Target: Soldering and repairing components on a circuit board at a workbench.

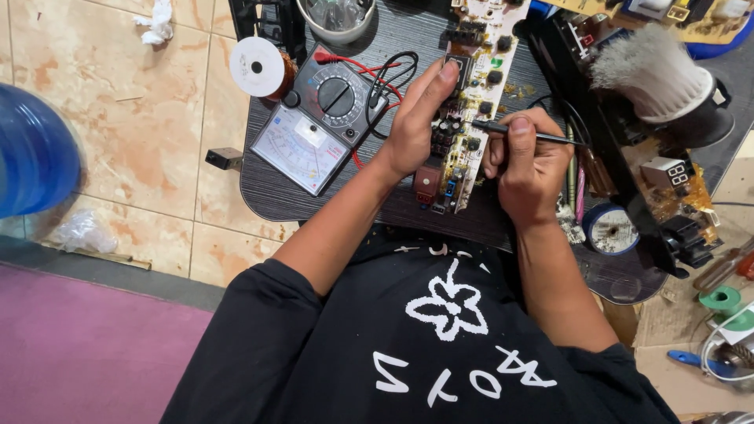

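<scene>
A long, narrow cream circuit board (481,71) lies on the small dark table (267,192), studded with black and brown components. My left hand (416,122) rests on its left edge, fingers pressing the board down. My right hand (528,161) grips a thin black probe (550,137) like a pen, its tip touching the board near the middle. An analog multimeter (314,122) with red and black leads lies to the left of the board.
A white wire spool (259,67) and a bowl (339,20) sit at the table's back. A large brush (656,74), other boards, a tape roll (610,229) and tools crowd the right. A blue water jug (31,149) stands on the tiled floor at left.
</scene>
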